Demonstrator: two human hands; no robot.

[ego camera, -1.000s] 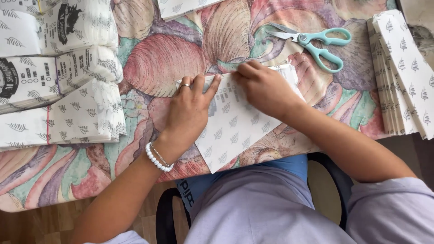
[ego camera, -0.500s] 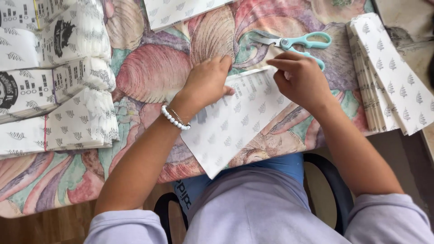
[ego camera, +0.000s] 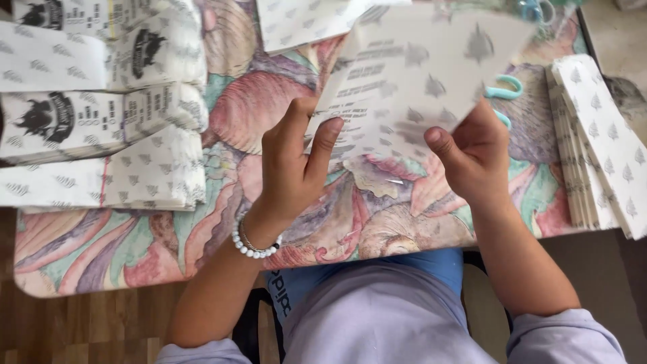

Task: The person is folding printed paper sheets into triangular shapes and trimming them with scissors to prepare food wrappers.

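Both hands, left hand (ego camera: pixel 290 165) and right hand (ego camera: pixel 472 155), pinch a printed paper sheet (ego camera: pixel 418 74) lifted off the surface (ego camera: pixel 202 249). Gripped only by its lower edge, it could flop or crease, or brush the scissors (ego camera: pixel 505 91) just behind it.

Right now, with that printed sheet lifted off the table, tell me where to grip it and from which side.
Grip the printed sheet along its lower edge, coming from below, the person's side. It is raised and tilted above the table, its lower corners already pinched by the left hand and right hand. The far edge lies over the scissors, so that side looks awkward.
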